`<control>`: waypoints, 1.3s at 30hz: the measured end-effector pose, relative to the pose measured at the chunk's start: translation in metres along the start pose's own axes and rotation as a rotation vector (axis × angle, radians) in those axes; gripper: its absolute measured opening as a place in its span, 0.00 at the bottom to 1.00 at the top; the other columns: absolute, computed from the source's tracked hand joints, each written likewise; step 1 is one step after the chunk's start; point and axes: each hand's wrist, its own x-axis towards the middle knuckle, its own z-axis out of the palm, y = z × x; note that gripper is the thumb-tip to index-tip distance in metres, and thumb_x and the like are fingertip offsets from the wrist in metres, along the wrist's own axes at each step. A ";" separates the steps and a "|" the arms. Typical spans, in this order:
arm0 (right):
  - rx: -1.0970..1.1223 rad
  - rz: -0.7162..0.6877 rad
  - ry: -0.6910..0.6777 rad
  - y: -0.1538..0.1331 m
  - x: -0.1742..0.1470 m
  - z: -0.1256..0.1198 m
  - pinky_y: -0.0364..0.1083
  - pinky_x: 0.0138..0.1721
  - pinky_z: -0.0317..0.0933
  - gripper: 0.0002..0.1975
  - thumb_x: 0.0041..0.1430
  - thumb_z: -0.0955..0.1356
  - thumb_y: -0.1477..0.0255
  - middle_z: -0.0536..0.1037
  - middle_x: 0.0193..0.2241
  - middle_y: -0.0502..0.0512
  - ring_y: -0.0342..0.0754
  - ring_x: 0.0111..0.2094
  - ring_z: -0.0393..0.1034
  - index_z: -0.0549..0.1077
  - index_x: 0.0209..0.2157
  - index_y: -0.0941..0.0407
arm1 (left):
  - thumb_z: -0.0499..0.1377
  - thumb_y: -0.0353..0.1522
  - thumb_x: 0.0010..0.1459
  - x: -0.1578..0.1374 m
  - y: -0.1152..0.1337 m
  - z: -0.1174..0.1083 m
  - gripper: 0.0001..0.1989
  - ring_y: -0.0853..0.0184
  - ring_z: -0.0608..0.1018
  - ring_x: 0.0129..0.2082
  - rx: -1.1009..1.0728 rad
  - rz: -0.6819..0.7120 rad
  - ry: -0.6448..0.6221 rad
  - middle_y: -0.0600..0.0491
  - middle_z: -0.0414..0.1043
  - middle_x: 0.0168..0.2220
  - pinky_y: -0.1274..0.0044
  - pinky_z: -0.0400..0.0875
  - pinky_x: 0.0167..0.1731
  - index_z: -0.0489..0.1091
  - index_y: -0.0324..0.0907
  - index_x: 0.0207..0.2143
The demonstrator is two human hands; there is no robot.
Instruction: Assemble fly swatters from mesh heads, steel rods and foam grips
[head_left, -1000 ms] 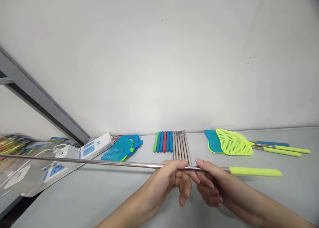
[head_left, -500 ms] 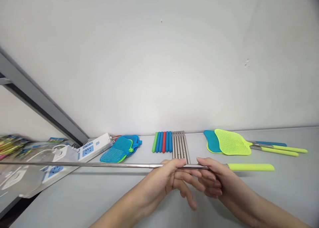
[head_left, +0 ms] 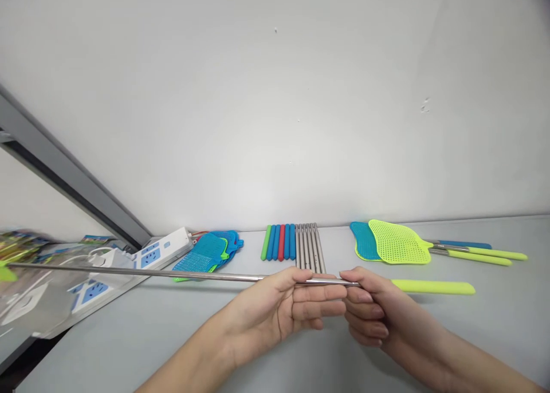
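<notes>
A telescopic fly swatter (head_left: 189,274) stretches sideways in front of me, its metal rod drawn out long to the left. At the far left edge a bit of its yellow-green head (head_left: 7,271) shows; the rest is cut off. My left hand (head_left: 286,304) grips the rod's thicker part between thumb and fingers, palm turned up. Just to the right, my right hand (head_left: 373,313) pinches the same rod near the yellow-green grip (head_left: 433,287), fingers curled. Behind my hands lie several bare metal rods (head_left: 309,247) in a row.
Coloured handle sleeves (head_left: 279,242) lie beside the rods. Loose blue and green swatter heads (head_left: 206,254) are stacked to the left, near white power strips (head_left: 161,250) and plastic packaging. Assembled swatters (head_left: 399,244) rest at right against the wall (head_left: 292,106).
The rod's left end has risen, and the swatter's yellow-green head has come into view there. My left hand's fingers have drawn together and straightened under the rod.
</notes>
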 end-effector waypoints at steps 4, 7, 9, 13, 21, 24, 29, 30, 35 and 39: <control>0.055 0.103 -0.049 -0.004 -0.002 0.001 0.40 0.16 0.37 0.17 0.53 0.59 0.67 0.46 0.11 0.41 0.35 0.11 0.37 0.53 0.14 0.56 | 0.48 0.32 0.58 -0.003 0.004 -0.001 0.17 0.64 0.76 0.38 -0.070 -0.049 0.020 0.42 0.72 0.42 0.79 0.66 0.33 0.70 0.29 0.41; 0.074 0.122 -0.058 -0.006 -0.003 0.002 0.39 0.15 0.37 0.17 0.53 0.60 0.67 0.46 0.10 0.40 0.35 0.10 0.37 0.54 0.15 0.57 | 0.48 0.31 0.58 -0.006 0.006 0.001 0.17 0.63 0.76 0.39 -0.097 -0.067 0.038 0.41 0.72 0.42 0.79 0.67 0.32 0.69 0.28 0.41; 0.081 0.135 -0.061 -0.007 -0.003 0.002 0.39 0.14 0.37 0.16 0.53 0.60 0.67 0.46 0.10 0.40 0.34 0.10 0.37 0.54 0.15 0.57 | 0.49 0.31 0.57 -0.008 0.006 0.002 0.16 0.62 0.76 0.39 -0.122 -0.075 0.060 0.42 0.74 0.40 0.79 0.67 0.32 0.69 0.29 0.41; 0.100 0.163 -0.074 -0.007 -0.003 0.001 0.39 0.13 0.36 0.15 0.52 0.60 0.68 0.46 0.10 0.40 0.34 0.10 0.37 0.54 0.15 0.57 | 0.50 0.30 0.57 -0.010 0.006 0.003 0.13 0.61 0.77 0.38 -0.158 -0.083 0.102 0.42 0.75 0.38 0.78 0.67 0.31 0.69 0.31 0.40; 0.070 0.127 -0.049 -0.009 -0.004 0.003 0.38 0.13 0.36 0.17 0.52 0.60 0.68 0.45 0.09 0.40 0.34 0.09 0.38 0.54 0.14 0.57 | 0.50 0.31 0.57 -0.012 0.009 0.003 0.14 0.62 0.78 0.35 -0.194 -0.098 0.092 0.42 0.75 0.36 0.79 0.67 0.29 0.67 0.30 0.41; 0.075 0.131 -0.030 -0.010 -0.005 0.004 0.38 0.13 0.35 0.17 0.52 0.61 0.68 0.44 0.09 0.39 0.34 0.09 0.37 0.53 0.14 0.57 | 0.50 0.30 0.57 -0.012 0.011 0.003 0.14 0.62 0.77 0.35 -0.188 -0.100 0.080 0.43 0.75 0.35 0.79 0.67 0.29 0.67 0.29 0.41; 0.103 0.156 -0.029 -0.011 -0.001 0.002 0.38 0.12 0.35 0.18 0.52 0.60 0.68 0.42 0.08 0.39 0.34 0.09 0.35 0.52 0.12 0.56 | 0.51 0.31 0.56 -0.010 0.010 0.002 0.13 0.62 0.78 0.34 -0.171 -0.085 0.110 0.44 0.75 0.36 0.79 0.68 0.28 0.67 0.31 0.40; 0.102 0.150 -0.026 -0.011 0.000 0.002 0.38 0.12 0.35 0.19 0.52 0.60 0.68 0.42 0.08 0.39 0.34 0.09 0.35 0.52 0.12 0.56 | 0.51 0.31 0.56 -0.010 0.010 0.002 0.12 0.63 0.78 0.33 -0.168 -0.078 0.116 0.45 0.75 0.37 0.79 0.68 0.28 0.67 0.32 0.39; 0.111 0.068 -0.014 -0.009 0.005 -0.004 0.38 0.12 0.38 0.18 0.50 0.62 0.68 0.44 0.08 0.39 0.34 0.09 0.36 0.52 0.12 0.56 | 0.51 0.31 0.55 -0.007 0.008 0.000 0.12 0.63 0.78 0.31 -0.156 -0.059 0.122 0.46 0.76 0.36 0.79 0.69 0.27 0.69 0.32 0.37; 0.257 0.017 0.028 -0.015 0.010 -0.016 0.39 0.12 0.38 0.19 0.48 0.62 0.70 0.41 0.07 0.39 0.35 0.09 0.34 0.49 0.11 0.55 | 0.51 0.33 0.55 -0.007 0.013 -0.003 0.12 0.64 0.78 0.29 -0.117 -0.003 0.184 0.47 0.75 0.38 0.79 0.68 0.26 0.69 0.34 0.37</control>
